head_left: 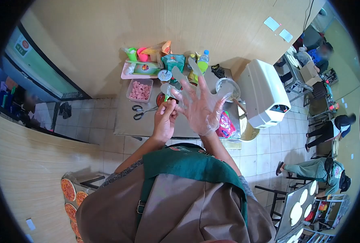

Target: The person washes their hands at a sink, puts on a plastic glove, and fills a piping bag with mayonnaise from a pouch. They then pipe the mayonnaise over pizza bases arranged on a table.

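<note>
My right hand point(201, 108) is raised over the table with its fingers spread wide. A clear plastic glove point(209, 121) covers it, and loose film sticks out past the fingertips. My left hand point(165, 120) is bare and closed, its thumb and fingers pinching at the glove's side near the right little finger. Beside the left hand lie black-handled scissors point(139, 116). Beyond them stands a plastic tub point(140, 90) of pink chunks. A pink packet point(226, 125) lies by my right wrist, and a metal bowl point(228, 88) is behind it.
A green pouch point(174, 65), a bottle point(204, 60) and a pink tray point(128, 72) line the table's back. On the right is a white machine point(261, 95). Pizzas point(68, 189) sit on a rack at lower left. Several people work at right, one in green trousers point(307, 169).
</note>
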